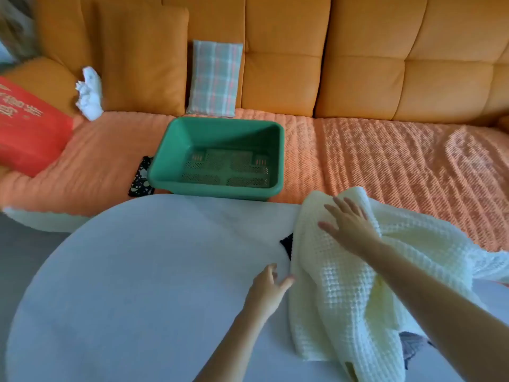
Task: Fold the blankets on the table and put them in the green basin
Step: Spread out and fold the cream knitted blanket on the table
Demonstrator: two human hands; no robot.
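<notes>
Head camera shows me both forearms reaching out over the round white table [137, 271]. My right hand [348, 227] lies palm down with fingers spread and straight on top of the cream blanket [338, 299], pressing its upper part. My left hand [268, 288] sits lower, fingers loosely extended and gripping nothing, its tips just beside the blanket's left edge; I cannot tell whether they touch it. The blanket is a soft waffle weave of small raised squares, bunched in thick folds on the table's right side and spilling over the far edge. A dark cloth corner [287, 244] peeks from under it. The green basin [176, 144], rectangular smooth plastic with a perforated floor, rests beyond the table on the sofa's ribbed orange seat cover [385, 161].
</notes>
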